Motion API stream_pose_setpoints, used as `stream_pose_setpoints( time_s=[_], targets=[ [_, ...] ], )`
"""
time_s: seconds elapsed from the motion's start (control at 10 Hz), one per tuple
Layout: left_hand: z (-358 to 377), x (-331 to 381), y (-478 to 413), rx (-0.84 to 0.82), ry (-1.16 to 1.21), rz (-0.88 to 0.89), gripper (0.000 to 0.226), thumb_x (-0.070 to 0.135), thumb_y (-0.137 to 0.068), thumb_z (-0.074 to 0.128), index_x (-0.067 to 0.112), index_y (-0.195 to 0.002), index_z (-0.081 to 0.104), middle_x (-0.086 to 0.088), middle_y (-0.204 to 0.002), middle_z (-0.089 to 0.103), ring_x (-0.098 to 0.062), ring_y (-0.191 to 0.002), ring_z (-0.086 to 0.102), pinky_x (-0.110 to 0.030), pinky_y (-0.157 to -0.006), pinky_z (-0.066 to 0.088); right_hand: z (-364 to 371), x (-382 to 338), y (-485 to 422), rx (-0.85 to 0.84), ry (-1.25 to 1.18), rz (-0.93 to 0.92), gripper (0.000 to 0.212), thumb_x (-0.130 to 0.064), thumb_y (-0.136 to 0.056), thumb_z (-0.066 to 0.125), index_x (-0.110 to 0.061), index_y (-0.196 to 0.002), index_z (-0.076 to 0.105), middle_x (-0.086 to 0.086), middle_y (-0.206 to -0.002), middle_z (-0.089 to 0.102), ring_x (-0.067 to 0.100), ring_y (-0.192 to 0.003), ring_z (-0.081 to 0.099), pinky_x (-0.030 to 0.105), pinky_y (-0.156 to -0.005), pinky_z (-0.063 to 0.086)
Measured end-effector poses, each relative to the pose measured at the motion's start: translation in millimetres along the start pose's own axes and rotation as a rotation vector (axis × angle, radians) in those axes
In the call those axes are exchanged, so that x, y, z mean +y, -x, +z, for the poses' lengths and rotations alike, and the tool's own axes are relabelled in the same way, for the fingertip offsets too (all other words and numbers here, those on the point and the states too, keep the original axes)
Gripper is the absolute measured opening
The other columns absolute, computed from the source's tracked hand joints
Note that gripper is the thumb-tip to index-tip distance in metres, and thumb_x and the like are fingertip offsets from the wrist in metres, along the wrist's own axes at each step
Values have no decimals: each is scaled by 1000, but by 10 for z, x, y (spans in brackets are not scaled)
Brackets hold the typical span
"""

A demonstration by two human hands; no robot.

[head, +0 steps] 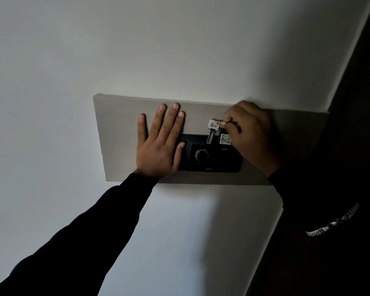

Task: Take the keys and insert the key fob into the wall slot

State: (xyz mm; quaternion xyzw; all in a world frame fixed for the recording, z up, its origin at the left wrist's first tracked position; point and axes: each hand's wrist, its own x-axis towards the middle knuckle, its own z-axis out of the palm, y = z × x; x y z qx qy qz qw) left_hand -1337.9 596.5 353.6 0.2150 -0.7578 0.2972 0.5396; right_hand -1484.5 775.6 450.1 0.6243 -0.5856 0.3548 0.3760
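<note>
My left hand point(158, 144) lies flat, fingers spread, on the grey panel point(120, 129) — thumb on the black plate point(220, 163) beside its dial point(201, 155). My right hand point(251, 133) pinches the ring point(222, 123); the key point(212, 130) dangles, the fob point(225, 139) — labelled 402 — at the plate's top edge.

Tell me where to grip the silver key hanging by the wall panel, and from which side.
Grip the silver key by its broad flat head, coming from the left: the right hand holds its ring on the right, and the blade hangs down over the black switch plate.
</note>
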Motion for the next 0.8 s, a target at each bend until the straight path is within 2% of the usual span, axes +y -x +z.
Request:
stream_pose_setpoints(
  time_s=[0.1,0.3,0.4,0.5,0.6,0.7,0.8],
  targets=[
    [-7,-2,-6,8,-2,4,65,41,-100,28,16,-159,20,-3,-167,17,-25,-158,9,-56,-126,0,26,23,20,-27,-7,-14,10,-1,-82,62,-2,-84,72,16,-85,67,34,-80,61,42,-71,51],
    [11,-18,4,6,-17,12,65,41,-100,28,16,-159,19,-3,-168,16,-25,-158,10,-59,-125,4,70,-9,132,2,4,4,13,-5,-85,62,0,-76,70,14,-81,64,28,-75,58,42,-67,50],
    [13,-30,6,-17,-27,7,65,42,-99,28,16,-159,19,-3,-168,16,-26,-157,11,-60,-125,7,69,-62,187,21,7,7,8,3,-83,64,1,-77,69,14,-81,63,28,-77,58,37,-67,49],
    [-38,-34,-19,-50,-30,5,66,42,-99,27,15,-159,19,-3,-168,15,-26,-158,10,-60,-125,7,55,-92,174,5,15,13,10,2,-84,61,2,-76,67,14,-82,63,28,-78,57,39,-68,48],
    [-129,-13,-29,-108,27,-8,65,41,-100,28,14,-159,20,-6,-168,17,-26,-158,8,-58,-125,2,11,-133,226,-19,-32,56,11,6,-81,60,2,-88,68,15,-89,64,29,-83,59,39,-75,50],
    [-265,-22,-153,-125,151,-20,64,40,-100,30,8,-156,27,-14,-166,23,-27,-157,10,-59,-125,3,-82,-166,257,6,-96,140,28,4,-81,60,-2,-106,68,14,-104,68,27,-96,64,27,-90,48],
    [-397,-39,-426,-132,242,-20,65,38,-99,31,3,-154,29,-18,-165,23,-30,-156,13,-62,-125,9,-295,-218,210,121,-181,182,25,0,-84,61,-6,-106,71,9,-105,70,22,-92,68,30,-88,55]
  ],
)
